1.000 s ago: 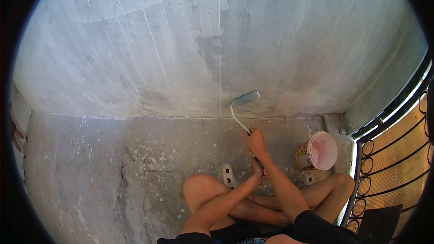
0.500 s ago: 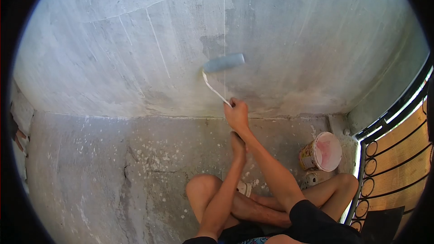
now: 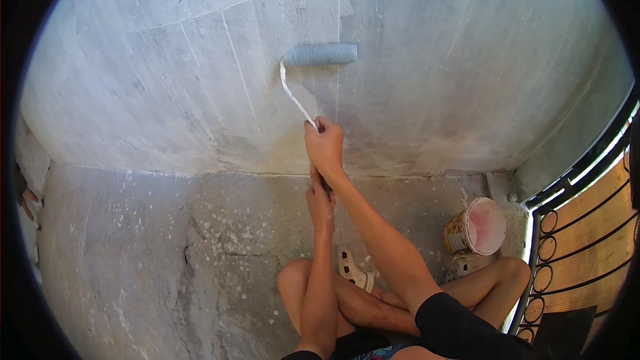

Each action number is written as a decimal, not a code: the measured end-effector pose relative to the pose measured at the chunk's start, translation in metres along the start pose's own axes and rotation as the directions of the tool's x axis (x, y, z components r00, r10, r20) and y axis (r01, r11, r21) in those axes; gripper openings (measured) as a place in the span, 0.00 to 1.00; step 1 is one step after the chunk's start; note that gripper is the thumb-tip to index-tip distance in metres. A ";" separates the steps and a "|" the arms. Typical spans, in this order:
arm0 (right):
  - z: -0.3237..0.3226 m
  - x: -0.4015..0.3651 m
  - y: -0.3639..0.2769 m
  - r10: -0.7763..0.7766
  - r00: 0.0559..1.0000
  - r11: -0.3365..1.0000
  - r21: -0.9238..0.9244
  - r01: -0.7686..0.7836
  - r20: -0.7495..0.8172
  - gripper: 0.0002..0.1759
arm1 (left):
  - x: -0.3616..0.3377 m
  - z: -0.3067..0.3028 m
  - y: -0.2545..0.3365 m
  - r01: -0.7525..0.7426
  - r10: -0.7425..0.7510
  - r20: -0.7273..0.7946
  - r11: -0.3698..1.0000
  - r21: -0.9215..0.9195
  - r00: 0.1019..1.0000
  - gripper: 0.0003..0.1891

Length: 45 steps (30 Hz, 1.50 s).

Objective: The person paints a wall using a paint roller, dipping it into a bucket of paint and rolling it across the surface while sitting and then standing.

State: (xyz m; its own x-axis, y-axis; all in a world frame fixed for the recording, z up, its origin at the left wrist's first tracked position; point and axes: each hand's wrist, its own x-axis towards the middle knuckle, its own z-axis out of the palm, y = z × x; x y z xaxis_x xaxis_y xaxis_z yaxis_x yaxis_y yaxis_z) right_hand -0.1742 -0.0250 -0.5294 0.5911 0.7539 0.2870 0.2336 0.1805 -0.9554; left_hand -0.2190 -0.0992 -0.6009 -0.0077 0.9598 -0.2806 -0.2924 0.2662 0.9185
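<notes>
A paint roller (image 3: pixel 323 54) with a blue-grey sleeve lies against the grey wall (image 3: pixel 200 87), its bent white frame running down to my hands. My right hand (image 3: pixel 325 148) is closed around the upper part of the handle, just below the frame. Lower down, my left hand (image 3: pixel 321 205) wraps the dark end of the same handle. The grip itself is mostly hidden by my fingers. Damp-looking patches and thin pale drip lines mark the wall around the sleeve.
To the right stands a paint bucket (image 3: pixel 459 235) with pinkish residue inside. Beige clogs (image 3: pixel 355 272) rest by my crossed legs on the paint-spattered concrete floor (image 3: pixel 133 247). A black metal gate (image 3: pixel 573 247) borders the right side. Part of someone's hand (image 3: pixel 28 203) shows at the far left.
The roller has moved up the wall and slightly left, turning nearly level. Both my hands have risen and shifted left with the handle.
</notes>
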 end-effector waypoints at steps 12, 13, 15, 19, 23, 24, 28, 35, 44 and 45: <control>-0.111 -0.038 0.081 0.060 0.995 0.872 -0.489 -0.015 0.076 0.16 | -0.072 0.062 -0.133 0.335 -0.338 0.188 0.941 0.048 0.922 0.41; -0.122 -0.043 0.089 0.105 0.992 0.836 -0.546 -0.051 0.069 0.16 | -0.082 0.065 -0.139 0.333 -0.335 0.190 0.942 0.045 0.923 0.41; -0.140 -0.051 0.107 0.143 0.988 0.800 -0.595 -0.083 0.055 0.17 | -0.097 0.066 -0.150 0.457 -0.461 0.248 0.886 0.074 0.852 0.45; -0.178 -0.069 0.132 0.220 0.975 0.761 -0.632 -0.144 0.043 0.19 | -0.095 0.042 -0.216 0.550 -0.527 0.618 0.816 0.178 0.583 0.50; -0.211 -0.089 0.155 0.175 0.984 0.861 -0.488 -0.146 0.014 0.21 | -0.091 0.039 -0.237 0.812 -0.133 0.973 0.578 -0.080 0.190 0.41; -0.221 -0.095 0.158 0.166 0.986 0.862 -0.487 -0.138 0.015 0.21 | -0.097 0.043 -0.238 0.783 -0.137 0.958 0.611 -0.119 0.253 0.40; -0.247 -0.123 0.153 0.376 0.916 0.870 -0.395 -0.296 0.142 0.21 | -0.109 0.073 -0.216 0.655 -0.161 0.856 0.716 -0.241 0.491 0.38; -0.241 -0.124 0.080 0.437 0.872 0.836 -0.458 -0.303 0.221 0.26 | -0.141 0.094 -0.191 0.338 -0.104 0.555 0.878 -0.339 0.825 0.34; -0.189 -0.081 0.012 0.132 0.981 0.887 -0.459 -0.053 0.142 0.27 | -0.114 0.097 -0.095 0.053 0.034 0.212 0.920 -0.389 0.977 0.27; -0.184 -0.078 0.006 0.131 0.981 0.887 -0.458 -0.052 0.143 0.27 | -0.110 0.091 -0.090 0.146 -0.008 0.278 0.866 -0.478 0.961 0.23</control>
State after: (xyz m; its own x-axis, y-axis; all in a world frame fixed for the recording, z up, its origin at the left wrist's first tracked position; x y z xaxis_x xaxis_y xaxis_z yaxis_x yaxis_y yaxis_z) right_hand -0.0769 -0.1988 -0.5452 0.4998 0.8537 0.1464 0.5305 -0.1681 -0.8309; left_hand -0.1044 -0.2210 -0.6274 0.2606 0.9445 -0.2000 -0.7111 0.3279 0.6219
